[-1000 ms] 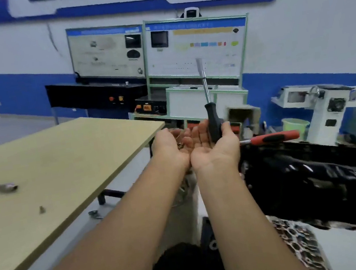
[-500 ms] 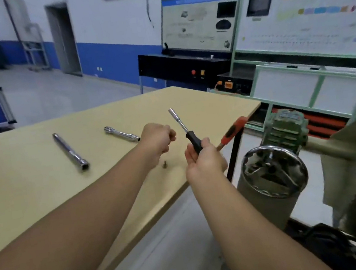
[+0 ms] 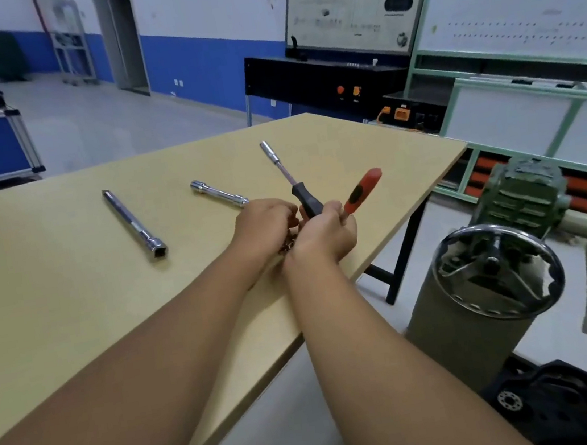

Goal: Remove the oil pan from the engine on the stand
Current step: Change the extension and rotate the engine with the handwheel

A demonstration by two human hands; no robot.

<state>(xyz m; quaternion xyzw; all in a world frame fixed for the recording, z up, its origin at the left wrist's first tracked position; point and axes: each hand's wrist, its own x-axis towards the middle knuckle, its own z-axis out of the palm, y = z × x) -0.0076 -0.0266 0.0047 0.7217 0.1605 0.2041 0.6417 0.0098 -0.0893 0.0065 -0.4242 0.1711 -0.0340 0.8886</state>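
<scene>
Over the table [image 3: 66, 294], the right hand [image 3: 324, 235] grasps a black-handled nut driver [image 3: 301, 194] and a red-handled tool [image 3: 361, 189]. The left hand [image 3: 266, 226], touching it, is curled around small bolts [image 3: 288, 246]. The oil pan is out of view.

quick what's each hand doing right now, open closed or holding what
Left hand: fingers curled over the table; small metal bits show below it, contents unclear.
Right hand: closed, holding the black-handled nut driver and the red-handled tool.
</scene>
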